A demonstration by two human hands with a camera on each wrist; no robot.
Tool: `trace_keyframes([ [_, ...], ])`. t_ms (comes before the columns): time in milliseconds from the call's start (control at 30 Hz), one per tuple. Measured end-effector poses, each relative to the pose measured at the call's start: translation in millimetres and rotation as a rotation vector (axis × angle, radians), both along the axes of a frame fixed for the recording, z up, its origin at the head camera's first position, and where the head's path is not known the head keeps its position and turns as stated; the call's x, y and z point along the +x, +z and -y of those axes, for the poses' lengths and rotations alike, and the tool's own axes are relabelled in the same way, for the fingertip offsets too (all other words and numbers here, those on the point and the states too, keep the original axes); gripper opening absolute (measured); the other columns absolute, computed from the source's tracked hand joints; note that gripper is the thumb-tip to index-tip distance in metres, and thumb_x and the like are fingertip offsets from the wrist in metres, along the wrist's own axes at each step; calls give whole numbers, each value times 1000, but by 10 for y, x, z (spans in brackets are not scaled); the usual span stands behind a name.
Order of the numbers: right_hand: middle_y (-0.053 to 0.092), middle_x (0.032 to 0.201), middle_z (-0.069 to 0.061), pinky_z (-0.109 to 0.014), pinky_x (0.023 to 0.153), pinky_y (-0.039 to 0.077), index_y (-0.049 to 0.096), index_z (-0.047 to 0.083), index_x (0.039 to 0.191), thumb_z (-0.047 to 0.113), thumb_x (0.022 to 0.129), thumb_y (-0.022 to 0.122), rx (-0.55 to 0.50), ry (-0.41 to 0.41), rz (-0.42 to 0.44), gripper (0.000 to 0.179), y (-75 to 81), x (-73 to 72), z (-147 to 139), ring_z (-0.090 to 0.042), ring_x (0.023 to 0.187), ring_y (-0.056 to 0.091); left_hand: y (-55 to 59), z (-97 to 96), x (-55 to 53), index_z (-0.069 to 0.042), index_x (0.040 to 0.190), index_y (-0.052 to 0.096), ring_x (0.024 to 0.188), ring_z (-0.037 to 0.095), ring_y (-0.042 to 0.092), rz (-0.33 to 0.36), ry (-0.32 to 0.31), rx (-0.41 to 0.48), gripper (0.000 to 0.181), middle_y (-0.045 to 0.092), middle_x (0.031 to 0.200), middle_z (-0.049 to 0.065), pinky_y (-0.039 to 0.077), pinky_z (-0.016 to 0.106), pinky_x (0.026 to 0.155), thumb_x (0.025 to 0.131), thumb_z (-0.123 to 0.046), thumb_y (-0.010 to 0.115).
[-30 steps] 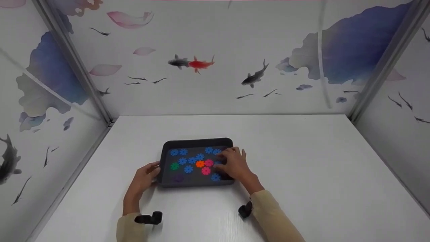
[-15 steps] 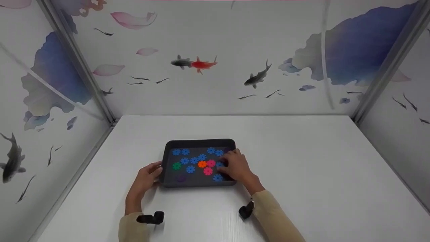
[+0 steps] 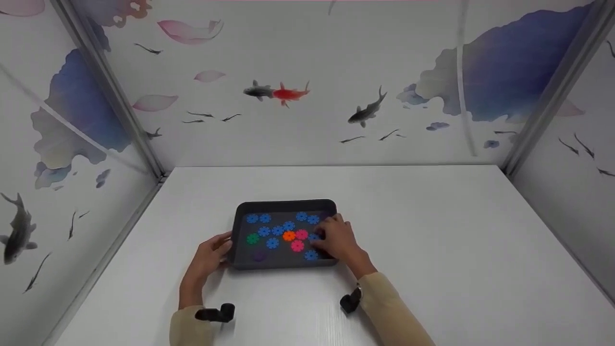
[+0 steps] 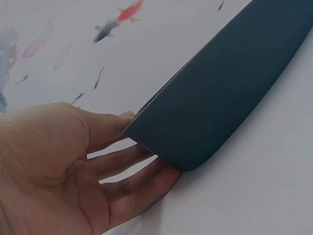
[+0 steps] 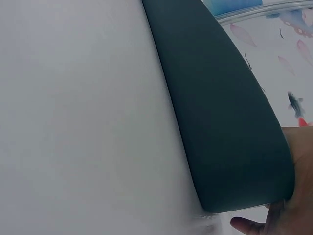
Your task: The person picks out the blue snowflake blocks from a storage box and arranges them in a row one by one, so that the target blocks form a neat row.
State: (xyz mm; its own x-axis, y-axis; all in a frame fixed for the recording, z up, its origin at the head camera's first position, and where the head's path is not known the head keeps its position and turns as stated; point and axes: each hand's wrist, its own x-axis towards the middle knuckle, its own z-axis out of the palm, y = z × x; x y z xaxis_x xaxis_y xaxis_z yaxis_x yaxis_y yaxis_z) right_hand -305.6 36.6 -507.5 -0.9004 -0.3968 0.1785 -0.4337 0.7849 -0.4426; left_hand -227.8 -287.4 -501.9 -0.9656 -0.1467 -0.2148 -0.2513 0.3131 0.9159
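Note:
A dark rectangular tray [image 3: 283,264] stands on the white table, holding several flat, notched flower-shaped discs. Most are blue, like the blue disc [image 3: 272,243]; there are also an orange disc [image 3: 289,235], two pink discs, a green disc [image 3: 252,238] and a dim purple one. My left hand [image 3: 206,259] grips the tray's left side, thumb at the rim and fingers under the edge in the left wrist view. Over the right rim reaches my right hand [image 3: 338,238], thumb and index finger on either side of a blue disc [image 3: 313,237]; I cannot tell whether they pinch it.
White panels printed with fish and petals enclose the table [image 3: 432,230] at the back and both sides. A small black wrist camera [image 3: 216,313] sits at the left sleeve, another camera [image 3: 350,302] at the right one.
The right thumb and index finger have shifted slightly around the blue disc near the tray's right side. The left hand keeps its hold on the tray; the head view has shifted a little.

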Motion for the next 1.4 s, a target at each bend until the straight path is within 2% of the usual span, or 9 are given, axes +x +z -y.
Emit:
trace_keyframes([
  [167, 71, 101, -10, -50, 87, 44, 78, 10, 100, 36, 84, 81, 21, -21, 2, 31, 9, -7, 34, -27, 102, 50, 13, -3, 2, -8, 151, 45, 126, 36, 59, 3, 0, -21, 46, 50, 149, 22, 56, 41, 93, 107, -21, 49],
  [433, 72, 98, -8, -52, 94, 39, 77, 8, 98, 31, 80, 81, 42, -62, 67, 30, 2, 12, 44, -27, 106, 49, -30, -21, 35, -7, 150, 45, 130, 36, 55, -4, -17, 1, 47, 46, 152, 24, 56, 43, 94, 106, -21, 50],
  [567, 73, 99, -8, -51, 94, 39, 77, 9, 97, 32, 78, 81, 41, -69, 67, 30, 0, 2, 46, -27, 105, 49, -40, -17, 28, -7, 150, 45, 130, 35, 55, -8, -15, 15, 47, 47, 152, 24, 56, 43, 95, 106, -21, 51],
  [933, 73, 99, -8, -50, 94, 38, 77, 9, 96, 31, 77, 80, 19, -54, 33, 29, 12, -12, 57, -27, 103, 50, -20, 15, 25, -7, 149, 47, 129, 34, 56, -18, -8, 19, 46, 49, 150, 23, 57, 42, 95, 106, -21, 51],
  [1167, 73, 94, -7, -53, 94, 41, 79, 10, 93, 34, 77, 81, -12, -39, -56, 28, 10, -10, 52, -26, 96, 53, -29, 6, 9, -4, 149, 46, 130, 39, 56, -40, -17, 4, 47, 49, 149, 26, 56, 46, 97, 106, -21, 51],
  [1400, 70, 95, -7, -48, 89, 43, 78, 10, 95, 30, 78, 81, -52, -59, -73, 26, 102, -17, 6, -25, 94, 53, -39, 15, 8, -6, 149, 48, 127, 34, 58, -31, 4, 7, 46, 50, 149, 24, 57, 40, 94, 106, -21, 52],
])
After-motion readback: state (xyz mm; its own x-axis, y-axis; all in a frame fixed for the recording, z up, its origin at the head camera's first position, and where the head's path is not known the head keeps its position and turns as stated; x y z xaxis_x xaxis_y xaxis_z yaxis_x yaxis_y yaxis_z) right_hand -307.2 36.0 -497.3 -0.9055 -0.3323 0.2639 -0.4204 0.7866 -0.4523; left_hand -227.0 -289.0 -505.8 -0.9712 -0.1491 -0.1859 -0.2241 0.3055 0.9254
